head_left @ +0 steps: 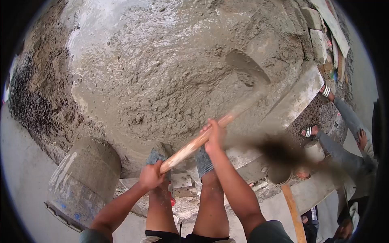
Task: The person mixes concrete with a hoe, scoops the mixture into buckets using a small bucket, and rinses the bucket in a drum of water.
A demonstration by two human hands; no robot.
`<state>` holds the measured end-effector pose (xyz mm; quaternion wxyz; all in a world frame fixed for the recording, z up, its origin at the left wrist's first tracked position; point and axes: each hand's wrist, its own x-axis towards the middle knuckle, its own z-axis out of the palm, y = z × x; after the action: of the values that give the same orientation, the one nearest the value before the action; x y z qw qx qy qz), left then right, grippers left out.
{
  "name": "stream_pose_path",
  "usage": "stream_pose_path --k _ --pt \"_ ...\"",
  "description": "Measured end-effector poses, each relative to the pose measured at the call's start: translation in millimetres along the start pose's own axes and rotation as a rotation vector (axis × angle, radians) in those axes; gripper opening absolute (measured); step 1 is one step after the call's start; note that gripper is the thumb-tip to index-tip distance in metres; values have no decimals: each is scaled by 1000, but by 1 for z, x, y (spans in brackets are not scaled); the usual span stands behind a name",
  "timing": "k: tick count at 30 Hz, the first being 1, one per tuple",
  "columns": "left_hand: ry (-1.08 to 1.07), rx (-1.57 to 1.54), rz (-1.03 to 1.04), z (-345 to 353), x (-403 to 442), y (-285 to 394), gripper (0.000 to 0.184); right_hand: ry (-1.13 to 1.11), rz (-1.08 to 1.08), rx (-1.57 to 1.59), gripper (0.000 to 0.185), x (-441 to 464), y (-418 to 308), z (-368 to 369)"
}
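one person's two hands are both wrapped tight around a long, round, light brown wooden handle (188, 148). the left hand (150, 175) holds its low end, just off the near edge of the big, wet, lumpy grey heap (137, 85). the right hand (214, 136) holds it farther up, above that near edge. the handle slants away and to the right over the heap. at its far end, a wide, curved grey blade (248, 65) rests in the heap's right part. the right hand is nearer the blade.
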<state>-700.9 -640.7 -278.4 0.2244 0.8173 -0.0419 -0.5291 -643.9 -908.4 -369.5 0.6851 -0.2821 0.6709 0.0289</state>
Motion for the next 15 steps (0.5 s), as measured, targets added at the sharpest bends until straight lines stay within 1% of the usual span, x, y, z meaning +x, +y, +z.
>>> stream_pose_path --k 1,2,3,4,5,7,8,10,11,12,13,14,15 --pt "3 -15 43 7 48 39 30 -11 -84 -33 15 45 -40 -4" --pt "64 -58 101 12 89 79 31 -45 -176 -26 16 95 -78 -14" --pt "61 -88 126 13 124 120 31 -61 -240 -78 15 137 -117 -22" --pt "95 -131 131 20 151 158 28 -70 -225 -167 14 163 -154 -26" --pt "84 -215 166 21 168 191 26 -104 -224 -216 14 196 -183 -38" --pt "36 -352 144 30 180 234 28 26 -208 -472 11 213 -215 -39" --pt "36 -410 128 34 177 236 30 44 -148 -550 9 220 -209 -45" --pt "-1 -375 70 34 150 197 30 87 -23 -691 5 225 -177 -61" --pt "-19 -363 60 30 133 179 30 68 0 -644 5 221 -142 -72" --pt "-76 -271 86 10 113 152 30 50 -1 -594 6 204 -97 -72" --pt "-99 -191 29 0 93 129 31 142 -124 -535 10 175 -49 -64" --pt "-115 -236 -1 6 74 92 31 146 -53 -521 13 150 -12 -59" --pt "-99 -190 -24 6 52 62 30 154 -50 -504 14 133 25 -55"
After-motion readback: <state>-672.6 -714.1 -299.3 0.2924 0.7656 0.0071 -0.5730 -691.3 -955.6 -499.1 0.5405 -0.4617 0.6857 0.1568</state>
